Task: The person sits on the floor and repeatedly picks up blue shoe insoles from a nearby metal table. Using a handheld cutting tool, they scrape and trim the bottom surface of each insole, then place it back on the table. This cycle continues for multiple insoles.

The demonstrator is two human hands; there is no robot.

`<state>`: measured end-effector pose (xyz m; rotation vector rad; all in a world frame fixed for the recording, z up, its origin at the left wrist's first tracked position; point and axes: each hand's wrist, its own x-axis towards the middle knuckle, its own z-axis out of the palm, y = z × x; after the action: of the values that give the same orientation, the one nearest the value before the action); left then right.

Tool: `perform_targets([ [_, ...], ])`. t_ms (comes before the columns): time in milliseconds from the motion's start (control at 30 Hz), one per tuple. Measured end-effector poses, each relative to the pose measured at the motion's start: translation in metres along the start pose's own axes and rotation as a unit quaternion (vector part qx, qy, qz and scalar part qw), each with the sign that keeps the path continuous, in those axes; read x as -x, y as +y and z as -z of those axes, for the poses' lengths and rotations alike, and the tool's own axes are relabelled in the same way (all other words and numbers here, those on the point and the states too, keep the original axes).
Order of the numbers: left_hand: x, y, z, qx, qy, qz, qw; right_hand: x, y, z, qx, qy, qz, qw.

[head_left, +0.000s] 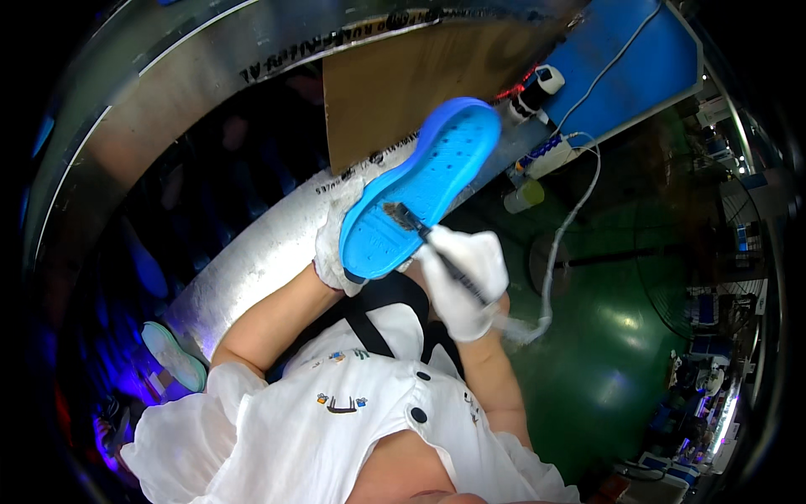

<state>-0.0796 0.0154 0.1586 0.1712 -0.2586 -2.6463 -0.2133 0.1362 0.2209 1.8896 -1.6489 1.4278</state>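
A bright blue shoe sole (457, 155) with a raised rim and small holes is held up in front of me, its inner side facing up. My left hand (334, 239), in a white glove, grips the sole's near end from its left side; part of the hand is hidden beneath the sole. In my right hand (466, 281), also gloved in white, is a dark-handled brush (405, 217). Its brown bristles touch the inside of the sole near the heel. A pale tube runs up to the rear of the brush.
A curved metal ledge (243, 244) lies beyond my left arm, with a brown cardboard sheet (403, 84) standing behind it. One pale green sole (174, 357) rests at left. A blue table (625, 59), a power strip (541, 155) and a hanging cable (564, 227) are at right, above a green floor (588, 370).
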Motion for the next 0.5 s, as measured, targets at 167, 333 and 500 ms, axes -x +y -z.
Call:
perform_targets([
  [167,0.026,0.0,-0.029,-0.093,0.064,-0.071,0.991,0.006,-0.018,0.007,-0.164,-0.099,-0.009,0.981],
  [333,0.078,0.067,-0.079,-0.196,-0.114,-0.096,0.969,0.018,-0.015,0.033,-0.385,0.05,-0.129,0.913],
  [500,0.088,0.192,-0.186,-0.279,-0.207,-0.276,0.896,0.012,-0.019,0.03,-0.405,0.015,-0.186,0.895],
])
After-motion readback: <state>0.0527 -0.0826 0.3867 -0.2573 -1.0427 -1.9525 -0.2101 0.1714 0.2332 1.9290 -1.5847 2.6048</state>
